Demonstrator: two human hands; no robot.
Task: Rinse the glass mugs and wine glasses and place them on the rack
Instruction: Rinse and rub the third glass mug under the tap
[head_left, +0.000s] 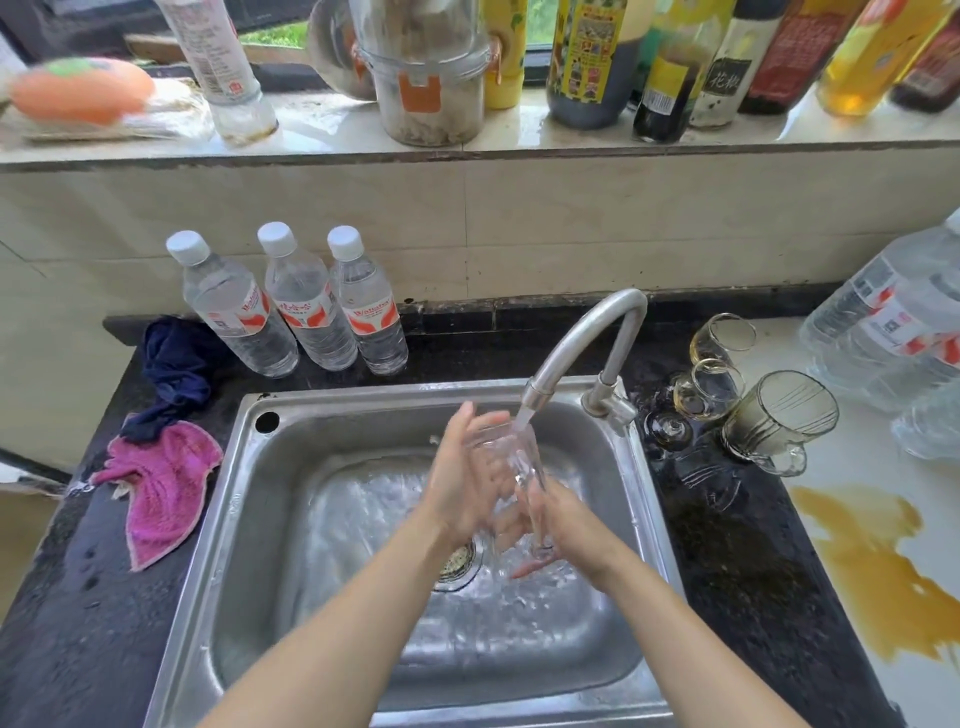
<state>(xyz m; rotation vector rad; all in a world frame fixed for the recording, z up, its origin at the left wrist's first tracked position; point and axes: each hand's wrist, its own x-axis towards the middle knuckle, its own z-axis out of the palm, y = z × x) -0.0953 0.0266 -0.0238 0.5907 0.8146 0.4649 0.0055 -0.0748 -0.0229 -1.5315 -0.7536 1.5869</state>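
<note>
Left hand (470, 480) is pressed flat, fingers straight, against the far-left side of a clear glass (511, 486); right hand (563, 525) is wrapped round its lower part. The glass is held between both hands, over the sink (332, 415), with its mouth under the running tap (582, 348). Whether it is a mug or a wine glass cannot be told.

Handling, judged: wet glass, stiff, brittle, slippery; best taken round the body, not the rim.

Surroundings, largest first: a dark surface (727, 545) is noted right of the hands, a glass mug (779, 421) and two wine glasses (709, 387) standing on it, near the tap. A pink cloth (161, 483) lies well left. No rack is seen. The tap spout is judged the main obstacle on lifting out.
</note>
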